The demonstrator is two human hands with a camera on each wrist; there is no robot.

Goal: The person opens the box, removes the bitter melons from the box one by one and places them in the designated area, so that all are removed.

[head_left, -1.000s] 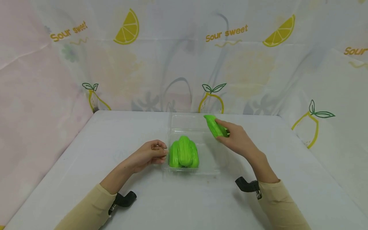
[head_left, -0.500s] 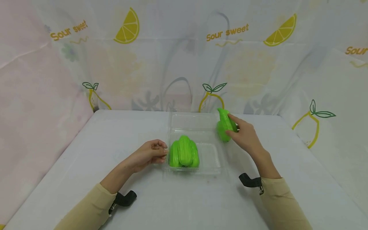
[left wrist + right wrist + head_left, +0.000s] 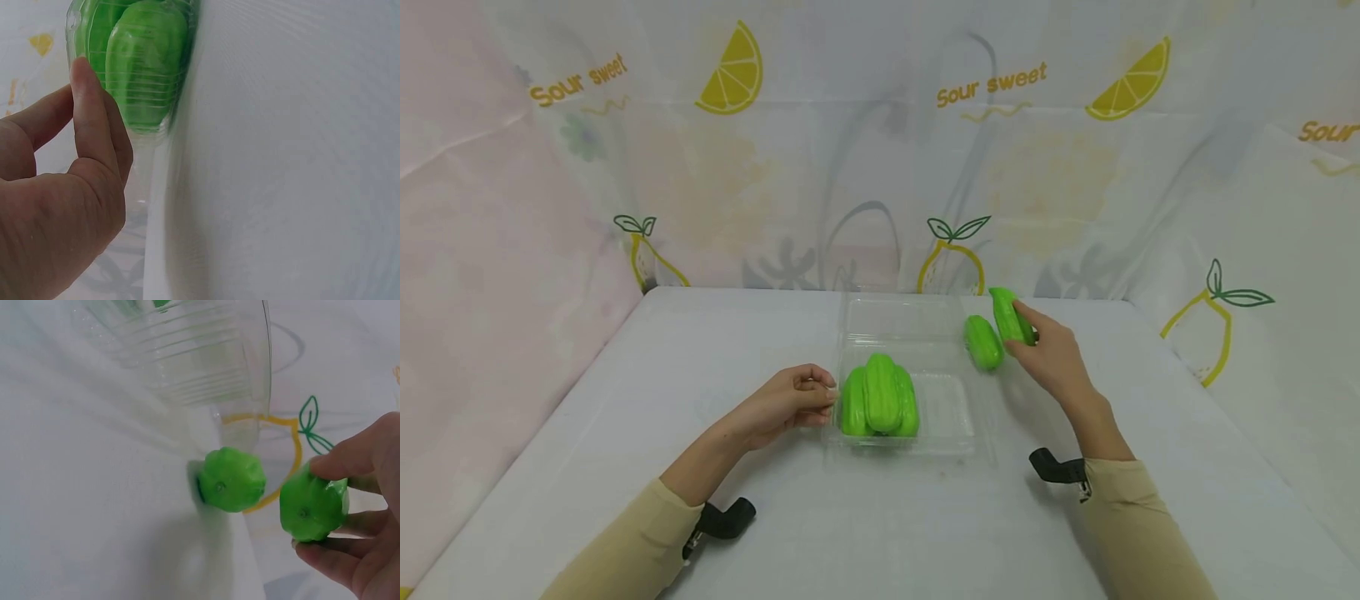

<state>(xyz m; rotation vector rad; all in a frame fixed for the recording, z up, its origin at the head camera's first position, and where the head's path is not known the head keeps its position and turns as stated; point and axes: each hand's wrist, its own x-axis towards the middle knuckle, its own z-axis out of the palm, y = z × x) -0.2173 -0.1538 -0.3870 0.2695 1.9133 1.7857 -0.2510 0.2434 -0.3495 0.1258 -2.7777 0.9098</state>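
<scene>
A clear plastic clamshell box lies on the table with its lid folded back. Its left half holds a pile of green bitter melons, one lying on top of the others. At the box's left edge, my left hand pinches the rim between thumb and fingers, and the left wrist view shows the fingertips at the clear wall. My right hand grips another bitter melon by its sides, right of the box and seemingly above the table. Beside it, a loose bitter melon lies near the box's back right corner.
White cloth covers the table. A printed curtain with lemon drawings stands behind the table and along both sides. The open lid extends back from the box towards the table's far edge.
My right hand has carried its bitter melon to the right, away from the box and past the loose bitter melon, which is now uncovered. The left hand has stayed at the rim.
</scene>
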